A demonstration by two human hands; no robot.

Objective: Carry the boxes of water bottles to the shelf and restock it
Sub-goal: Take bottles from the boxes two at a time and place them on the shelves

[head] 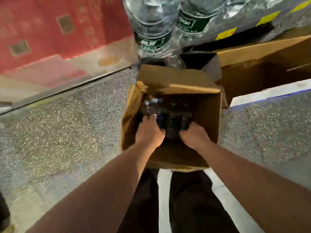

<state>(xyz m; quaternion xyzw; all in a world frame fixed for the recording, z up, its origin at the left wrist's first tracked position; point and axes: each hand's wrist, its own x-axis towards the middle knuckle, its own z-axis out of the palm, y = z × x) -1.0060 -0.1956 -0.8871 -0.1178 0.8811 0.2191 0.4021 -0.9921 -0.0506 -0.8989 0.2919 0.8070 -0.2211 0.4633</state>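
The open box (170, 91) stands on the floor (67, 123) directly ahead of the person, near side of the wrapped bottles (151, 22) stocked above. Both hands reach into it. The left hand (149, 130) curls round a bottle (154, 105) whose cap points far, long axis running near to far. The right hand (193, 133) buries its fingers among dark shapes, and its grasp cannot be determined. The contents are blurred and shadowed, so no count is possible.
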